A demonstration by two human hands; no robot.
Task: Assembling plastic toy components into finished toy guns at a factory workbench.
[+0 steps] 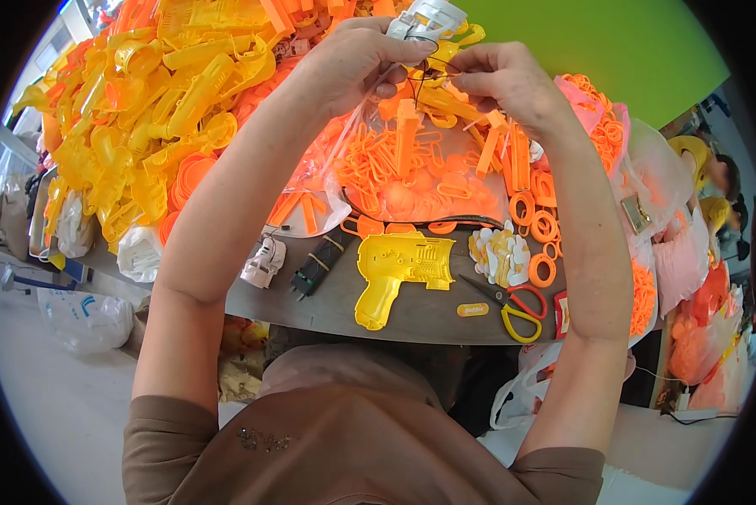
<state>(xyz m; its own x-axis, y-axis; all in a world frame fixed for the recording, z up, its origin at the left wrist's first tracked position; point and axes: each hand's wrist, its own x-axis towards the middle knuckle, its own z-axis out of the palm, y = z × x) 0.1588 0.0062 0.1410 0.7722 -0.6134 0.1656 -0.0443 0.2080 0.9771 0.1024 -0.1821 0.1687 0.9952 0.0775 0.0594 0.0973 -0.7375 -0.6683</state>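
Over the far part of the table, my left hand (357, 63) grips a white plastic mechanism (428, 20) with thin dark wires (421, 77) hanging from it. My right hand (506, 82) is closed beside it, thumb and forefinger pinching a wire. Below, near the table's front edge, lies a yellow toy gun half shell (401, 268), its ribbed inner side up. A second white mechanism (263, 263) and a dark tool with a cord (317, 266) rest to the left of the shell. Scissors (519, 310) with one red and one yellow handle loop lie to its right.
Yellow gun shells (167, 93) are heaped at the left. Orange clips and discs (412, 172) fill the middle, with orange rings (543, 225) to their right. Small white and yellow pieces (499, 256) lie near a yellow label (472, 310). Filled plastic bags (677, 252) crowd the right side.
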